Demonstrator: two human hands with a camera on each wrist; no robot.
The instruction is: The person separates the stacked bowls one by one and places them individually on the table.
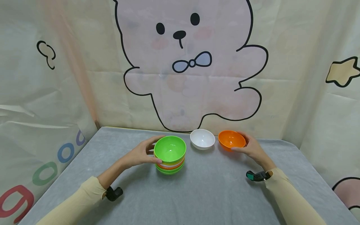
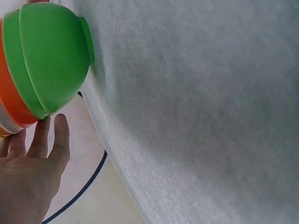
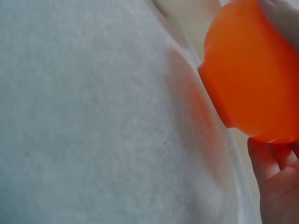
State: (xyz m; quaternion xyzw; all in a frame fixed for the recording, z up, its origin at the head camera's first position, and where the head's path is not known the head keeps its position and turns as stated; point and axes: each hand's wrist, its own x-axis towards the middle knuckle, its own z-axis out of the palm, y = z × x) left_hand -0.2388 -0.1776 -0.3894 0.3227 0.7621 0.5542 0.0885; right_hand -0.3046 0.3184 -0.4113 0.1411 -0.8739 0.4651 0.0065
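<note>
A stack of nested bowls in green, yellow, white and orange stands left of centre, a green bowl on top. My left hand grips it from the left side, thumb at the near rim and fingers round the back. In the left wrist view the lowest green bowl rests its foot on the cloth. My right hand holds an orange bowl by its right side, mouth up. The right wrist view shows that bowl's foot raised off the cloth, its shadow beneath. Between both hands sits a white bowl.
Grey cloth covers the table. Behind the bowls, close to the table's far edge, hangs a pale curtain printed with a bear. More printed curtain hangs along the left side. Each wrist wears a dark strapped device.
</note>
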